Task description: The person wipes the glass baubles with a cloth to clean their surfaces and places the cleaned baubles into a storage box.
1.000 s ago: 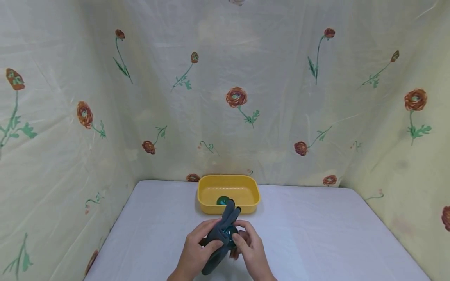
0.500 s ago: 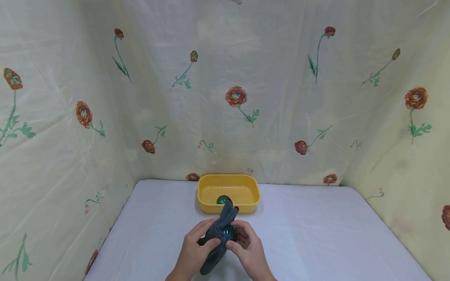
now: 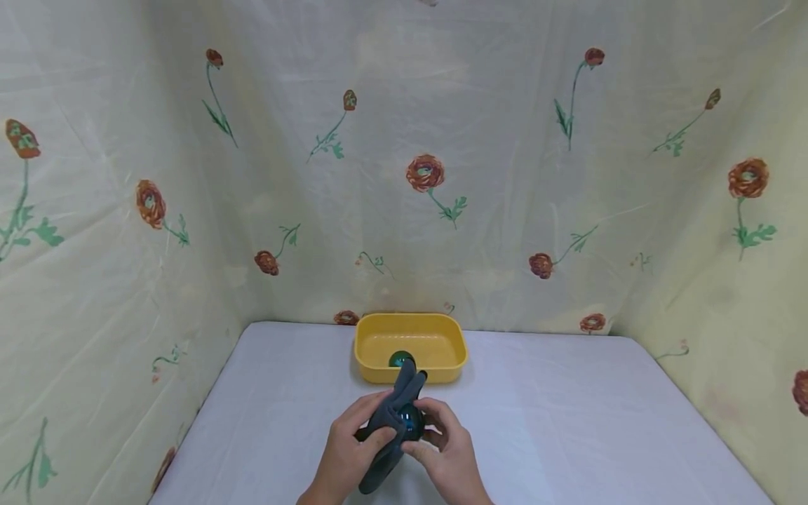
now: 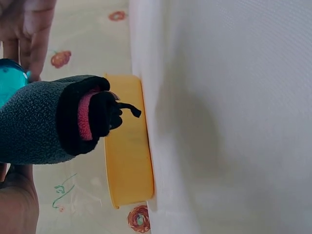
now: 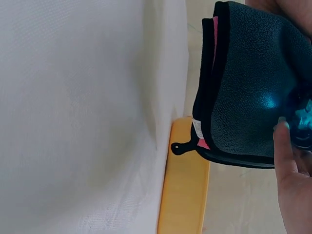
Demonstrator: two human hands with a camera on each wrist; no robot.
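Observation:
My left hand (image 3: 347, 449) grips a folded dark grey cloth (image 3: 381, 471) with black edging, held above the table in the head view. Against its right side my right hand (image 3: 451, 456) holds a shiny, see-through blue-green ball (image 3: 413, 419), thumb low on it and fingers around its far side. The left wrist view shows the cloth's (image 4: 36, 124) pink inner layer and black hanging loop; part of the ball (image 4: 10, 80) shows beside it. In the right wrist view a thumb (image 5: 284, 151) touches the ball (image 5: 303, 124) near the cloth's face.
Beyond the hands, a yellow plastic tub (image 3: 442, 376) stands near the back edge of the white-covered table (image 3: 568, 407). Inside it lies a green ball (image 3: 399, 358), partly behind the cloth. Flower-printed curtains (image 3: 480, 140) enclose the back and sides.
My right thumb has slid down and left across the ball, and the right fingers have shifted around it. The cloth and left hand have moved slightly left.

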